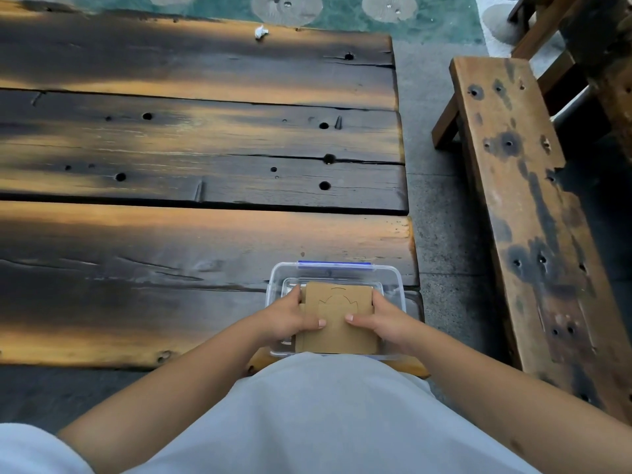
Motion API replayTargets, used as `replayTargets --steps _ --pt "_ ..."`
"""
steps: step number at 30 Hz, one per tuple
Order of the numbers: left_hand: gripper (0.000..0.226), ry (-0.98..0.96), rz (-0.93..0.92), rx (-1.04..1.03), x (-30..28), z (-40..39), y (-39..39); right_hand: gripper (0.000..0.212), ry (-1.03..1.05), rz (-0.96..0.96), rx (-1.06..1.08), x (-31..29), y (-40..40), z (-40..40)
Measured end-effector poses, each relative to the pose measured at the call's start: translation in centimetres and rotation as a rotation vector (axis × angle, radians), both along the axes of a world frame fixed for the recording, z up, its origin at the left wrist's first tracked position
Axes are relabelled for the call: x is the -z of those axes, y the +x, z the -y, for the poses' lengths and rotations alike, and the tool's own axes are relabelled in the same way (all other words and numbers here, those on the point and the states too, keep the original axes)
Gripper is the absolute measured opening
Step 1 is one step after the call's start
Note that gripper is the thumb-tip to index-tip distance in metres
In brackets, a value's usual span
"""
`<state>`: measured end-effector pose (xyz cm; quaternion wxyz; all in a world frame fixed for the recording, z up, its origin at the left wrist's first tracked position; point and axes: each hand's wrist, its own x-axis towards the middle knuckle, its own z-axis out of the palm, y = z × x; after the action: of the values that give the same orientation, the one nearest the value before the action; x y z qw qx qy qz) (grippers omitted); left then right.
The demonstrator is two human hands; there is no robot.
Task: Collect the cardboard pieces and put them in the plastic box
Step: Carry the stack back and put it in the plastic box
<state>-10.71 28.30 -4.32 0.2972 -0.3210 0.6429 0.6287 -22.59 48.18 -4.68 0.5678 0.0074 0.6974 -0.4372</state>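
plastic box [393,278] on table [205,234], cardboard pieces [337,318] over it, bench [519,200] right

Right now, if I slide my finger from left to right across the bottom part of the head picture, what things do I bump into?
Left hand → cardboard pieces, held over the plastic box → right hand → bare grey floor → wooden bench.

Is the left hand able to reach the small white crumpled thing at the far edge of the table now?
Probably not as things stand. The left hand grips the cardboard pieces over the plastic box, and the white scrap lies across the whole table.
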Motion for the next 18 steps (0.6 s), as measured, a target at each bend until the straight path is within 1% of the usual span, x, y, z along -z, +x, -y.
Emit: replayTargets --steps 4,7,9,11,13,16,18 --pt "0.048 0.116 0.045 -0.028 -0.19 0.02 0.04 0.058 0.003 0.017 -0.013 0.27 -0.19 -0.03" --pt "0.042 0.139 0.082 -0.067 -0.09 0.24 -0.03 0.057 -0.005 0.011 -0.023 0.35 -0.11 -0.03" --pt "0.044 0.138 0.087 -0.072 0.13 0.15 -0.09 0.058 0.001 -0.008 -0.014 0.40 -0.03 0.07" --pt "0.051 0.129 0.086 -0.065 0.01 -0.18 -0.30 0.057 0.022 -0.057 -0.016 0.24 0.10 0.32" --pt "0.057 0.080 0.074 -0.055 0.04 -0.59 -0.60 0.054 0.024 -0.098 -0.024 0.24 0.22 0.55" --pt "0.062 -0.013 0.105 -0.071 0.40 -0.71 -0.77 0.050 0.043 -0.108 -0.033 0.53 0.14 0.79" --pt "0.073 -0.038 0.108 -0.049 0.67 -0.52 -0.84 0.058 0.071 -0.119 -0.054 0.74 -0.08 0.96"
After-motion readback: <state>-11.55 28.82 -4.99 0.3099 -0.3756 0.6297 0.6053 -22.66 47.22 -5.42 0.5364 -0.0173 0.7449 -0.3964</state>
